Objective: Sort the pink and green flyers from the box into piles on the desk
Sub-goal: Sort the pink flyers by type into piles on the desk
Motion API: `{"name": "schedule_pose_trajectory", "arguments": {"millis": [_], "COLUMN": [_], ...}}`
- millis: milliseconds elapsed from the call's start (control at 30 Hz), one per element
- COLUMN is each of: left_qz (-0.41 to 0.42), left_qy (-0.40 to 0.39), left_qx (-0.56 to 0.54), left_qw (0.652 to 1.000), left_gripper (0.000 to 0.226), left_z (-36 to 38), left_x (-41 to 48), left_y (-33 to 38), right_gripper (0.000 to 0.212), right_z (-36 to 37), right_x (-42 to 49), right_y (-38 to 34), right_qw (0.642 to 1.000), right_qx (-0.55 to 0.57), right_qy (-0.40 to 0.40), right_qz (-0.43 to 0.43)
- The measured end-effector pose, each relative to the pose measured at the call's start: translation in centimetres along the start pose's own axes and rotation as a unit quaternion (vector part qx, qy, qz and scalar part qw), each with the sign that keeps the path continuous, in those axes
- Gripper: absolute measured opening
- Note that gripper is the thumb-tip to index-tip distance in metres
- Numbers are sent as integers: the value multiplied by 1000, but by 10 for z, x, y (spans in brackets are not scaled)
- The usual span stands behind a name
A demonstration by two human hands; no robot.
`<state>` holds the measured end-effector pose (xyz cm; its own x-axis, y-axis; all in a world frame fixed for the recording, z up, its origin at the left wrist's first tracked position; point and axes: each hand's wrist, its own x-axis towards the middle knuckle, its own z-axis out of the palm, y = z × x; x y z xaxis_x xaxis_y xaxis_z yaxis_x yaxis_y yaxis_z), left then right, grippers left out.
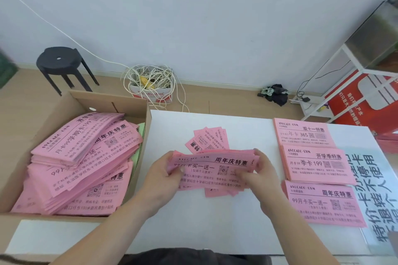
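Observation:
A stack of pink flyers [215, 168] is held above the middle of the white desk [193, 221]. My left hand [165, 170] grips its left end and my right hand [258, 170] grips its right end. On the left, a cardboard box [129, 103] holds many loose pink flyers [81, 157], with green flyers [137, 153] showing at its right side. Three neat pink piles lie at the right: a far pile [303, 133], a middle pile [316, 163] and a near pile [323, 204]. A small fanned pink pile [206, 140] lies behind my hands.
A printed sheet with large characters [374, 189] lies at the desk's right edge. On the floor behind the desk are a black stool [60, 62], a box of tangled white cables [150, 86], a white metal rack [353, 66] and a red carton [366, 101].

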<state>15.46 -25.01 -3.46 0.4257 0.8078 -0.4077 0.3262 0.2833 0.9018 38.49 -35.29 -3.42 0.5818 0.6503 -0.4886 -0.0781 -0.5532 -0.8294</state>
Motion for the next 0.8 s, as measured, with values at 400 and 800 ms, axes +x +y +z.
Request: {"name": "schedule_pose_trajectory", "arguments": {"millis": [400,800], "left_qz": [-39,-41], "left_qy": [69,137], "left_qx": [-5,-53], "left_qw": [997,988], "left_gripper": [23,36], "left_z": [1,17], "left_x": [2,0], "left_y": [-24,-37], "right_gripper": [26,47], "right_z": [8,35], "right_x": [-4,-2], "right_y": [16,17], "right_qw": [998,994], "right_qx": [54,108], "right_qy": [-18,31], "right_qz": [-30,-3]}}
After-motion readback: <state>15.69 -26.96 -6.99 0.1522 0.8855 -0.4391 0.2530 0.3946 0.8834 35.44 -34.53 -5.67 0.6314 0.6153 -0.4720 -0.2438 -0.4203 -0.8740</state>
